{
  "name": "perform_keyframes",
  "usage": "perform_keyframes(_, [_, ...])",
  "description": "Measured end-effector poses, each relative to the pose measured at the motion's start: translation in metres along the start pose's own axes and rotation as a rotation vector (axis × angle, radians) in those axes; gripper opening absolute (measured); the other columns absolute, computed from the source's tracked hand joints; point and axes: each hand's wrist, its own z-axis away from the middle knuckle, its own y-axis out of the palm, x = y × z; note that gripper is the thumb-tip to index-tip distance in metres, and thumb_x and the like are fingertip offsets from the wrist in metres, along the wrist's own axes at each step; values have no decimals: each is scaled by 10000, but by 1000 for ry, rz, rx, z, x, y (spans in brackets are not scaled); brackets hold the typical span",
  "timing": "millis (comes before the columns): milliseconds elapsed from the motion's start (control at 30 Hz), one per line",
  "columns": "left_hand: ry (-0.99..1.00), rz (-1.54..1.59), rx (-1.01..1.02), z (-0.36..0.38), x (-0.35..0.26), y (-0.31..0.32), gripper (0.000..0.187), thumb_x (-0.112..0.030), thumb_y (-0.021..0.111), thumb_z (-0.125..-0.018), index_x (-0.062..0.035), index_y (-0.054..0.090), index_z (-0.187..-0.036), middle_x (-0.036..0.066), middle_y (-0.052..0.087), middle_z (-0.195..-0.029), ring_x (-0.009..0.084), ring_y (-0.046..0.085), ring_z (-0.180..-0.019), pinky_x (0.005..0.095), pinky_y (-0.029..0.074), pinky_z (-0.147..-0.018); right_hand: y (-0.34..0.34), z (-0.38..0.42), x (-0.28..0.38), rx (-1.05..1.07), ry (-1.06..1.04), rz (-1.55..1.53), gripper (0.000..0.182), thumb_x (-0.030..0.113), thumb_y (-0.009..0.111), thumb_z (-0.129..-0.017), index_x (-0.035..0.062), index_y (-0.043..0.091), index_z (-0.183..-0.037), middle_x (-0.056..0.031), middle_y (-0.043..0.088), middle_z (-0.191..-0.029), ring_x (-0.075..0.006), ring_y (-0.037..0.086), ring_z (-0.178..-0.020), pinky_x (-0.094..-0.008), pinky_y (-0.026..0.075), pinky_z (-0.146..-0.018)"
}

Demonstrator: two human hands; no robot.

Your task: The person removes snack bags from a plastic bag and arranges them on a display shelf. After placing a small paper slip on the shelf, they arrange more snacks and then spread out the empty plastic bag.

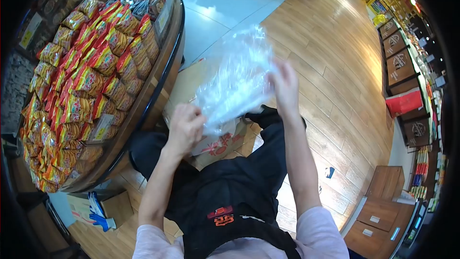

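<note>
A clear, crinkled plastic bag (235, 81) is stretched between my two hands in front of me, blurred by motion. My left hand (186, 128) is closed on its near left corner. On the bag's right edge, my right hand (286, 86) has its fingers closed. Whether anything lies inside the bag cannot be made out. Below and behind it stands a cardboard box (184, 84) on the floor between my legs, partly hidden by the bag. Red printing shows on the box's near side.
To the left, a curved wooden display stand (155, 84) is heaped with red and yellow snack packets (103, 57). A smaller carton (117, 208) with blue gloves (101, 220) sits at lower left. Wooden cabinets (376, 225) and shelves line the right, across a wood-plank floor (335, 100).
</note>
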Motion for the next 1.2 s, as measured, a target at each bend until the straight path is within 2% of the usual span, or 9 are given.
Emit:
perform_keyframes(67, [30, 145, 173, 34, 4, 17, 118, -27, 599, -650, -44, 563, -760, 119, 558, -922, 299, 554, -904, 446, 428, -831, -35, 35, -88, 134, 174, 549, 374, 17, 552, -727, -11, 562, -1100, -136, 615, -909, -262, 610, -837, -345, 482, -764])
perform_keyframes(133, [5, 157, 256, 62, 0, 34, 109, -31, 586, -669, -49, 566, -774, 127, 570, -980, 306, 548, -980, 455, 423, -880, -29, 78, -107, -77, -135, 914, 400, -37, 508, -691, -2, 567, -1086, -197, 582, -1072, -313, 562, -1013, -386, 440, -881])
perform_keyframes(200, [-8, 182, 363, 83, -5, 47, 102, -36, 572, -688, -54, 569, -788, 135, 582, -1039, 312, 541, -1056, 464, 419, -928, -7, 86, -81, 7, -314, 696, 434, -77, 485, -658, 8, 567, -1076, -193, 541, -1152, -341, 496, -1105, -403, 388, -959])
perform_keyframes(300, [68, 166, 516, 89, -11, 59, 87, -116, 567, -724, -85, 578, -805, 93, 591, -1054, 257, 542, -1068, 440, 373, -988, 28, 85, -71, 615, -261, 299, 391, -77, 460, -661, 0, 570, -1028, -175, 594, -1047, -323, 567, -1029, -377, 424, -927])
perform_keyframes(400, [127, 134, 528, 88, -15, 58, 72, -138, 560, -725, -96, 568, -783, 72, 585, -988, 233, 553, -1005, 429, 390, -967, 51, 70, -117, 1016, -81, 420, 318, -51, 494, -692, 4, 581, -993, -176, 623, -997, -335, 596, -995, -373, 450, -895])
perform_keyframes(467, [126, 109, 471, 85, -13, 49, 44, -143, 557, -718, -103, 555, -737, 58, 558, -906, 214, 550, -931, 412, 400, -939, 58, 66, -155, 1254, 252, 1159, 261, 59, 575, -742, 5, 585, -997, -192, 636, -978, -346, 604, -992, -383, 466, -873])
perform_keyframes(667, [80, 87, 421, 94, -7, 46, 41, -134, 556, -700, -108, 532, -678, 40, 529, -800, 193, 547, -828, 400, 416, -897, 38, 76, -198, 984, 313, 1442, 540, 320, 701, -717, 29, 517, -1132, -170, 600, -1143, -307, 571, -1090, -455, 435, -917])
perform_keyframes(933, [137, -24, 198, 67, 14, 7, 108, -148, 595, -661, -100, 514, -714, 62, 583, -921, 204, 573, -864, 424, 451, -878, 62, 80, -226, 572, 297, 1240, 579, 178, 721, -684, 40, 452, -1178, -205, 539, -1127, -375, 579, -996, -450, 452, -893])
perform_keyframes(1200, [108, -252, -15, 36, 51, -35, 133, -170, 606, -661, -85, 506, -680, 64, 590, -895, 204, 581, -813, 425, 468, -847, 81, 51, -225, 654, 334, 1012, 179, 155, 682, -737, -16, 627, -734, -180, 615, -693, -285, 642, -713, -419, 472, -641])
